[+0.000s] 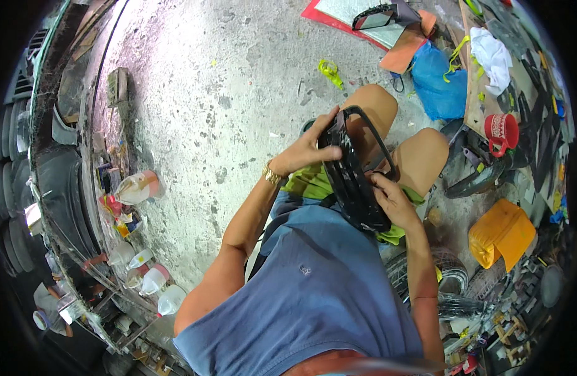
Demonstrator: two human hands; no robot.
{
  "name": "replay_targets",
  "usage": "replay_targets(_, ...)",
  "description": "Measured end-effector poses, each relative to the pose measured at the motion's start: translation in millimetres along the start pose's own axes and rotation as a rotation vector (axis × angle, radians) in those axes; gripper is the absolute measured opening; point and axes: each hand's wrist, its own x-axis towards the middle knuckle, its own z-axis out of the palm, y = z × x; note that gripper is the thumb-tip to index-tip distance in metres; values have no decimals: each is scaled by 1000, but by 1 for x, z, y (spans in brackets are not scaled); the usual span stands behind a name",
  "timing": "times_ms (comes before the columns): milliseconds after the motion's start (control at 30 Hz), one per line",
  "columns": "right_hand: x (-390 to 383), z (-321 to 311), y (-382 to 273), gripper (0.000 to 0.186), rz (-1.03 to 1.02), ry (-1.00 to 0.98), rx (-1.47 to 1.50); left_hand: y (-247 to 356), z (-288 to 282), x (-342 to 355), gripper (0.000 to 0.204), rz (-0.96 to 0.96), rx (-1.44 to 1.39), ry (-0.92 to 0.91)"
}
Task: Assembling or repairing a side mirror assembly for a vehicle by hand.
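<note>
A glossy black, elongated plastic housing with an open looped frame (354,182) lies slanted across my lap, over a bright green cloth (301,183). My left hand (310,147) grips its upper left part, thumb across the black surface. My right hand (392,200) holds its lower right side, fingers curled at the edge. My bare knees show just beyond it.
Plastic jugs (135,187) line the left beside a metal rack. At right are a blue bag (436,81), red mug (500,131), orange bag (498,232), tyres and clutter. A mirror-like piece (373,17) lies on mats ahead. A person (50,307) is at lower left.
</note>
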Motion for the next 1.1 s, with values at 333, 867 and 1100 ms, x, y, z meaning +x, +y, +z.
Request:
replay_targets(333,-7,3,-9,36,-97,-49,15,15,11,-7,127,50,317,-35)
replay_targets(867,-6,33,-47,35,-141,-69,-72,37,40,-47,84,-293,-292,389)
replay_targets(1100,-8,67,-65,36,-93,-116,-552,15,37,-77,72,-493,-602,555)
